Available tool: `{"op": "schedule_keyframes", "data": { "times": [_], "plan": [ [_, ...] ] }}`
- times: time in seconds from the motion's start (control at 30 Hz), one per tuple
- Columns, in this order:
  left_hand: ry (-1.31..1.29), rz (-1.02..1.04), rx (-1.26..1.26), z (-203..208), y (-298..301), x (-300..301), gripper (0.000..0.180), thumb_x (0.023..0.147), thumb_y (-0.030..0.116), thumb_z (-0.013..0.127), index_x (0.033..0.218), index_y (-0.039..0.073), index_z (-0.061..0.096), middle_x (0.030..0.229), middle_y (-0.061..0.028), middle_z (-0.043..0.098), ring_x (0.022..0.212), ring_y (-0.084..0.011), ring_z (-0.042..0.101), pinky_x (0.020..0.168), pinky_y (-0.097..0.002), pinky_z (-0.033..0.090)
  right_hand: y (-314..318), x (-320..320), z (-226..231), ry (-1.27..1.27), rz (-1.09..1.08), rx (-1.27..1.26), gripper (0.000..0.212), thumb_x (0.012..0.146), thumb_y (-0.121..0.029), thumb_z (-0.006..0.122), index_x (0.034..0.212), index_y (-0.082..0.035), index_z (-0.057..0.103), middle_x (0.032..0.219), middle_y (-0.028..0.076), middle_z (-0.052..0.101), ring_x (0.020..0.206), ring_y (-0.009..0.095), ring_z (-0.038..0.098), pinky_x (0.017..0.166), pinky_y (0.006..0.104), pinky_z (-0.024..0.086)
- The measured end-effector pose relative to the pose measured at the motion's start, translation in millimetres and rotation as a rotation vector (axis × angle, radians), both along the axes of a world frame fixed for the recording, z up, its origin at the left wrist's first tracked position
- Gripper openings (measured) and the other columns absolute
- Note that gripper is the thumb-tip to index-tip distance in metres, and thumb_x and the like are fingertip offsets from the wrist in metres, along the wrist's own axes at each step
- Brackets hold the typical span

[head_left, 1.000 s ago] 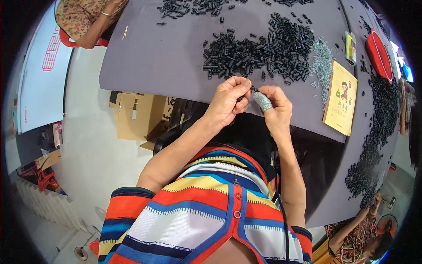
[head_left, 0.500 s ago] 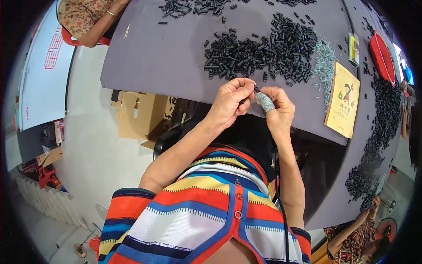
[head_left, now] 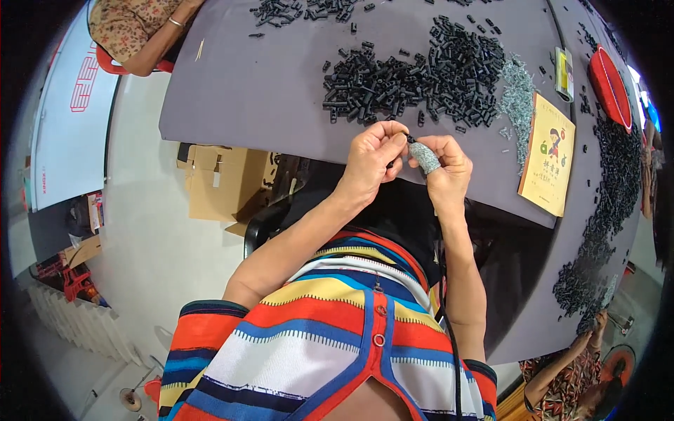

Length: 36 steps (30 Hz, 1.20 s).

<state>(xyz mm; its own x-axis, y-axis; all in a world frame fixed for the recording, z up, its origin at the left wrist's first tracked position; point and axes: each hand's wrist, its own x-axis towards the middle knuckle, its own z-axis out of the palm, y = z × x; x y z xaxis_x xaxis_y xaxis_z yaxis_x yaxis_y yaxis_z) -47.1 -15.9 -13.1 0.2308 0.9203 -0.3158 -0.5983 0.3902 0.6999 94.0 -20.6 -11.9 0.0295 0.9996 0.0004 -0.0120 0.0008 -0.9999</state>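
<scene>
Grey tabletop (head_left: 232,84), seen from above. Near its front edge, the left hand (head_left: 372,160) pinches a small black part (head_left: 412,139) between thumb and forefinger; the right hand (head_left: 449,174), with 1 finger in a grey wrapping (head_left: 425,157), is close against it, though whether it also grips cannot be told. Beyond lies a heap of black parts (head_left: 460,70), bordered at right by small pale-grey pieces (head_left: 517,91) and a yellow booklet (head_left: 547,165). Far right: a red container (head_left: 608,88) and a 2nd black heap (head_left: 619,168). Left: a cardboard box (head_left: 217,193) on the pale floor (head_left: 158,259). 2 co-workers: 1 person (head_left: 130,28) at upper left, another person (head_left: 558,375) at lower right.
</scene>
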Motion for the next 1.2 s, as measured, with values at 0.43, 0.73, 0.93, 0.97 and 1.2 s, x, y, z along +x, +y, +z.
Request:
{"op": "schedule_keyframes", "data": {
  "times": [0.43,0.73,0.93,0.97,1.2],
  "plan": [
    [0.083,-0.002,0.031,1.4,-0.2,-0.4,0.012,0.093,0.013,0.057,0.101,0.004,0.056,0.072,-0.0001,0.054,0.046,-0.0049,0.043,0.039,-0.0182,0.027,-1.8,0.1,1.3,-0.022,0.004,0.009,0.012,0.081,0.008,0.056,0.089,0.001,0.062,0.079,0.003,0.066,0.065,0.008,0.059,0.059,0.0196,0.046],
    [0.126,-0.056,-0.007,7.0,3.0,-0.6,0.014,0.092,0.015,0.058,0.100,0.004,0.058,0.069,0.0010,0.053,0.045,-0.0040,0.041,0.039,-0.0176,0.026,-1.3,-1.1,-2.6,-0.015,0.009,0.087,0.014,0.080,0.012,0.055,0.088,0.002,0.062,0.081,0.005,0.065,0.067,0.009,0.059,0.061,0.0202,0.047],
    [0.078,-0.108,-0.074,11.4,6.3,-2.1,0.015,0.093,0.019,0.057,0.098,0.005,0.060,0.068,0.0020,0.052,0.044,-0.0031,0.040,0.039,-0.0174,0.025,-4.4,-1.3,-3.4,-0.035,-0.033,0.075,0.013,0.082,0.008,0.059,0.092,0.002,0.063,0.084,0.005,0.065,0.070,0.009,0.060,0.067,0.0210,0.049],
    [0.064,-0.131,-0.081,10.3,6.7,-2.7,0.015,0.093,0.020,0.057,0.097,0.006,0.061,0.068,0.0023,0.052,0.043,-0.0028,0.039,0.038,-0.0175,0.025,-4.4,-1.3,-4.6,-0.034,-0.033,0.076,0.013,0.082,0.008,0.059,0.092,0.002,0.063,0.084,0.005,0.065,0.070,0.009,0.060,0.067,0.0210,0.049],
    [0.046,-0.107,-0.149,11.1,7.7,-3.5,0.016,0.093,0.021,0.057,0.096,0.006,0.062,0.062,0.0040,0.049,0.042,-0.0024,0.038,0.038,-0.0182,0.024,-3.3,6.2,-4.0,-0.054,0.086,0.095,0.027,0.077,0.003,0.068,0.103,-0.001,0.061,0.085,0.004,0.065,0.076,0.009,0.061,0.067,0.0228,0.049]
  ]
}}
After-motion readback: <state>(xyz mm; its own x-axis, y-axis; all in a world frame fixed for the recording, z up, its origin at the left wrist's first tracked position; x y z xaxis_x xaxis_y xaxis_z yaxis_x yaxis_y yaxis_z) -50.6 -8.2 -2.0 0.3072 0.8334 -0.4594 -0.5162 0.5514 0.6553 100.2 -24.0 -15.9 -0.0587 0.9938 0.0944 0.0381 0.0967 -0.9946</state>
